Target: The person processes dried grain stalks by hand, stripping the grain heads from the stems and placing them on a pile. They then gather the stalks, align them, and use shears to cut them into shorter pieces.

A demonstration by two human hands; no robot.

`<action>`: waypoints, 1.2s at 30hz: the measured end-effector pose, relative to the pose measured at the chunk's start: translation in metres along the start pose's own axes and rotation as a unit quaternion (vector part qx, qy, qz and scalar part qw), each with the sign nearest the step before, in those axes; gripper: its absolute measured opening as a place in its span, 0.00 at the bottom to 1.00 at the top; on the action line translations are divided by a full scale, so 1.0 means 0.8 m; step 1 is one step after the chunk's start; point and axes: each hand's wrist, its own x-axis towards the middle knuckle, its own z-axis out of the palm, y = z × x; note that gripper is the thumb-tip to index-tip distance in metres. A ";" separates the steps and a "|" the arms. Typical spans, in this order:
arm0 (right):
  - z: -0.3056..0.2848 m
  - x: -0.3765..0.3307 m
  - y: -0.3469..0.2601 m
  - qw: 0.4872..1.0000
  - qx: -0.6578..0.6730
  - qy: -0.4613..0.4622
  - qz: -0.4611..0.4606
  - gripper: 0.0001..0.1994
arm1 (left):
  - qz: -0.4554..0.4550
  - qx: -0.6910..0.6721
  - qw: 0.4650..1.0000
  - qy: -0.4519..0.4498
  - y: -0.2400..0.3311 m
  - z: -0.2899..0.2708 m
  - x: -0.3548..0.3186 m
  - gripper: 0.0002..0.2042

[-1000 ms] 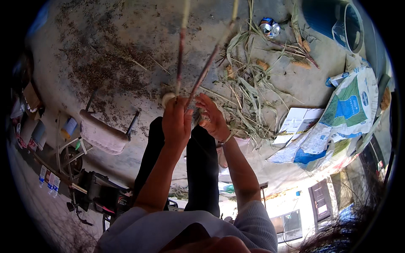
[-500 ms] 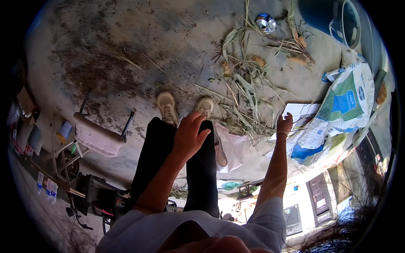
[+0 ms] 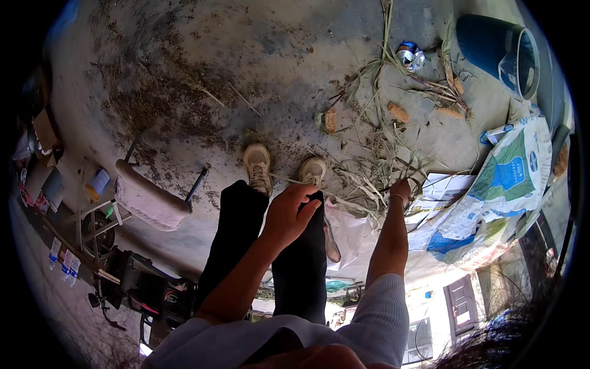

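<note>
Right hand (image 3: pixel 401 190) reaches down into the pile of dry stalks (image 3: pixel 375 175) on the right.
Its grip is hidden; the left hand (image 3: pixel 289 212) hangs open and empty. No stalk lifted yet.

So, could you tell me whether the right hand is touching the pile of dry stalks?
Cannot tell: in the head view the right hand reaches into the dry stalks, but contact is unclear.

Your left hand (image 3: pixel 289 212) hangs loosely open over your legs, fingers curled, holding nothing. Your right arm stretches straight down, its hand (image 3: pixel 401 189) reaching low, grip unclear.
</note>
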 end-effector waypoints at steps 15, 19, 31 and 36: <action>-0.152 -0.082 -0.465 0.804 0.355 0.108 -0.465 0.09 | -0.044 -0.098 0.991 0.075 -0.026 -0.063 -0.016 0.12; -0.156 -0.196 -0.629 0.749 0.309 0.087 -0.579 0.09 | -0.079 -0.171 0.976 0.111 -0.032 -0.101 -0.023 0.12; -0.068 -0.034 -0.425 0.925 0.222 0.282 -0.127 0.08 | -0.088 -0.299 0.934 0.176 -0.069 -0.130 -0.030 0.09; -0.057 0.008 -0.396 0.978 -0.017 0.010 -0.208 0.08 | -0.081 -0.280 0.939 0.182 -0.067 -0.115 -0.024 0.09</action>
